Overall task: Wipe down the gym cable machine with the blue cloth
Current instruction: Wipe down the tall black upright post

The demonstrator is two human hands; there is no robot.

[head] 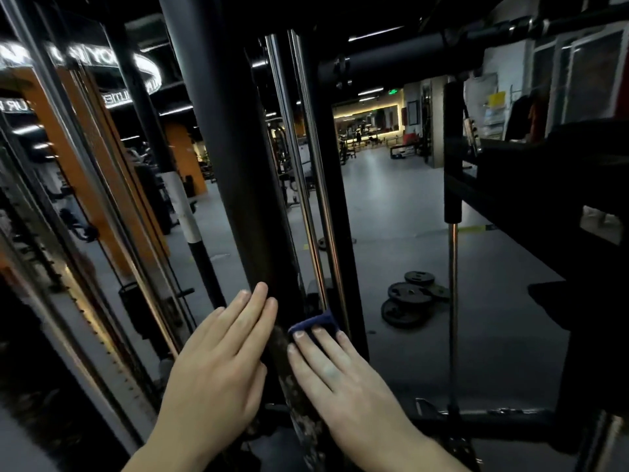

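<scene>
Head view: the left hand (218, 362) lies flat against the lower part of the cable machine's black upright post (218, 131), its fingers (258, 308) straight and together, holding nothing. Just beside it, the right hand (337, 369) presses the blue cloth (316, 322) onto the dark frame under straight fingers (320, 338), near the foot of the chrome guide rods (299, 185). Weight plates (410, 294) lie on the floor beyond

Dim gym, ceiling strip lights (374, 34) glowing, chrome guide rods (308, 185) glinting, blurred bowed edges, murky right shadows
</scene>
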